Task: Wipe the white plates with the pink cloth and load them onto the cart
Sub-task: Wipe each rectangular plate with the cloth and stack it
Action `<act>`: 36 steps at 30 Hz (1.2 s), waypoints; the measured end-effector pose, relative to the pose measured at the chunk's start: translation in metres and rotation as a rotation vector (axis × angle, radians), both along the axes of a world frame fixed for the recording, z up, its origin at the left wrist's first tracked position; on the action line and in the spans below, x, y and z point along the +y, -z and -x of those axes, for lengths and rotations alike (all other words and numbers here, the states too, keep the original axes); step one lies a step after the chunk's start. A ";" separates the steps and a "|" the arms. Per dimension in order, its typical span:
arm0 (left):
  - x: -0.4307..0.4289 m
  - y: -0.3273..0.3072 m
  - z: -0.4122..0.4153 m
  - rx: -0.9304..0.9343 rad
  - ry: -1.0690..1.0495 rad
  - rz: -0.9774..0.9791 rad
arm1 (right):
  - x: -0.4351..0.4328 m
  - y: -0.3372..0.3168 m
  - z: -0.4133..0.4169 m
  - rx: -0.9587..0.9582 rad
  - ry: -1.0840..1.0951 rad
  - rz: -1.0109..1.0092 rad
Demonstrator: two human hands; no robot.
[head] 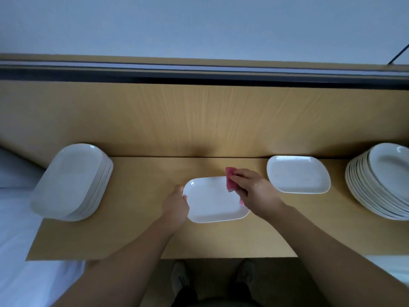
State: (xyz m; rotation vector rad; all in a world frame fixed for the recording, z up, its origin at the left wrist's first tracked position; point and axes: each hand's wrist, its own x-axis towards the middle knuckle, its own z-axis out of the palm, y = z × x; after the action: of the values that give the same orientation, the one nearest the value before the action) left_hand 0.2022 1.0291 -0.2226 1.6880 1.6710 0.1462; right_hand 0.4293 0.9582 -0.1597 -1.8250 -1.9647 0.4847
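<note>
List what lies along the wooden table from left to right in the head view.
From the left: stack of oblong plates → left hand → plate being wiped → right hand holding the pink cloth → single oblong plate → stack of round plates.

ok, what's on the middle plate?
On the middle plate: the pink cloth, held at its far-right corner by the right hand; left hand grips the left rim. Surface under cloth and hand is hidden.
</note>
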 end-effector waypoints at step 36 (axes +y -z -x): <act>0.014 -0.004 0.027 0.142 0.513 -0.027 | 0.027 0.061 0.104 -0.329 -0.174 0.541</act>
State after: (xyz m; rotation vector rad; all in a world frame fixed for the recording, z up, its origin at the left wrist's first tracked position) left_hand 0.1755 1.0426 -0.2182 2.1287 1.2817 -0.2023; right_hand 0.3254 0.9854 -0.2205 -2.1702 -2.4000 0.8913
